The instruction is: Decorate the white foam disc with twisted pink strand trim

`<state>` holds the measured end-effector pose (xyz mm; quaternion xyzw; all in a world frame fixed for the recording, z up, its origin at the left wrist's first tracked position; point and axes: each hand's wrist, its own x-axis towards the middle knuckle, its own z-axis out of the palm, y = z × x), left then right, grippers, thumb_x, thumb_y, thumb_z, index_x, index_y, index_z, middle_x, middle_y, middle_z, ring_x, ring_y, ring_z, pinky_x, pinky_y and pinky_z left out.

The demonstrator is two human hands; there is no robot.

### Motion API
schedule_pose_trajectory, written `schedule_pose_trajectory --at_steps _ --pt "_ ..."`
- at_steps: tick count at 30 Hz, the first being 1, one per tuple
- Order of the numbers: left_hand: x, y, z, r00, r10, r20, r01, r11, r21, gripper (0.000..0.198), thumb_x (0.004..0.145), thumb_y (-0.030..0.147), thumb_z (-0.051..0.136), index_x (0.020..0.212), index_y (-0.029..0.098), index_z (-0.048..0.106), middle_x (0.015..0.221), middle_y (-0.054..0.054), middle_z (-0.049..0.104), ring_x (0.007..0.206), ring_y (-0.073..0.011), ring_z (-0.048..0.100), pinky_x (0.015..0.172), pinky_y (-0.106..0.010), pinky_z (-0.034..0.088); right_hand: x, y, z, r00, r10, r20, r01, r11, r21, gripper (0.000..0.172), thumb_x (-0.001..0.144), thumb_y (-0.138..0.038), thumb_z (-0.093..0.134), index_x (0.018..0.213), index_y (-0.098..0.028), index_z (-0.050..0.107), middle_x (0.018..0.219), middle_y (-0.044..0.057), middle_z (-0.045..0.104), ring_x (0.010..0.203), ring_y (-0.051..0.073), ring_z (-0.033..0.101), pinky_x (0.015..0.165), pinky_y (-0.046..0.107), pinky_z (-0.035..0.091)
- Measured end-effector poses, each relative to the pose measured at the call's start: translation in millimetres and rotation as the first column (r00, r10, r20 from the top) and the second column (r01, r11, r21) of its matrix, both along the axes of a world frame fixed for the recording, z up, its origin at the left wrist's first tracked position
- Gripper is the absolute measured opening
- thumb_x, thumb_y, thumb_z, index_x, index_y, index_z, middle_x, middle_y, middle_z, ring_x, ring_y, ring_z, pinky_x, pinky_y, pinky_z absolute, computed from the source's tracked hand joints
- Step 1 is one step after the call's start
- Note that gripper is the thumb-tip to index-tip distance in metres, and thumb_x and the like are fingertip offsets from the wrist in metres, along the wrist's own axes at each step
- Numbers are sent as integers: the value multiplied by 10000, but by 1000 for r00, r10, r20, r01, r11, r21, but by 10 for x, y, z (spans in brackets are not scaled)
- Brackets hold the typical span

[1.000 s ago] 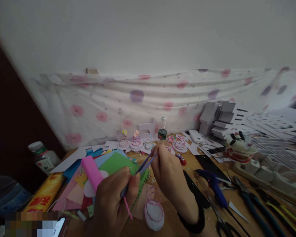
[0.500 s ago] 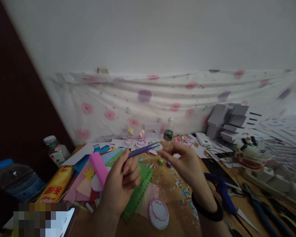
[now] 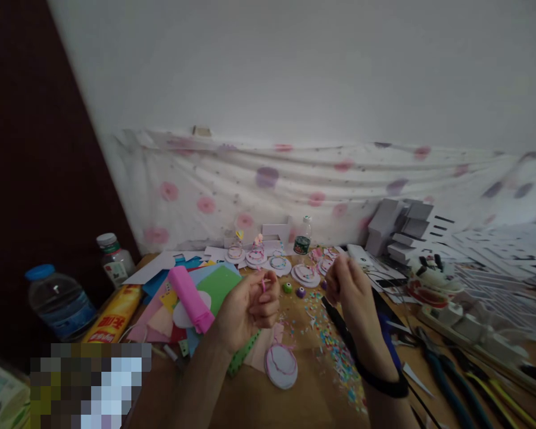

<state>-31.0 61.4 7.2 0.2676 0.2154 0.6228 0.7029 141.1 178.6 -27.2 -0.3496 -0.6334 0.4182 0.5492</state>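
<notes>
My left hand is raised over the middle of the table, its fingers curled in a pinch around a small pink piece. To its right, my right hand is closed, knuckles up; what its fingers hold, if anything, is hidden. A dark slim tool shows beside the right wrist; I cannot tell whether it lies on the table or hangs from the hand. Below and between the hands sits a white round disc with a pink cord on top. Two small round pieces, green and purple, stand behind.
Colourful bits are scattered near the right forearm. Decorated white discs line the back. A pink roll and paper sheets lie left, by a water bottle. Pliers, a blue glue gun and a power strip are right.
The purple tweezers that my left hand held are no longer in it; a small pink piece shows there. My right hand has closed from a pinch. A dark slim tool has appeared beside its wrist.
</notes>
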Motion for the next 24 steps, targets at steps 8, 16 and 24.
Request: schedule_pose_trajectory --at_steps 8,16,24 --pt "121 -164 48 971 239 -6 -236 962 134 212 767 292 838 851 127 735 882 -67 705 874 -176 645 792 -281 503 412 -457 -1166 807 -58 588 23 997 67 235 812 -363 471 671 -242 615 677 106 719 629 294 675 623 403 529" --pt "58 -304 120 975 211 -72 -193 960 202 396 719 471 869 988 189 801 1091 -117 753 1096 -259 627 903 -328 448 334 -678 -1321 675 -218 705 137 976 171 287 899 -239 453 771 -232 710 828 149 759 759 301 723 700 389 550" --pt "-21 -356 137 959 261 -111 -230 945 231 393 724 493 860 970 191 805 1064 -109 766 1099 -270 643 931 -345 447 682 -1480 -111 894 -355 272 141 801 582 320 914 -486 567 1173 -375 717 1036 100 750 933 348 726 711 450 630"
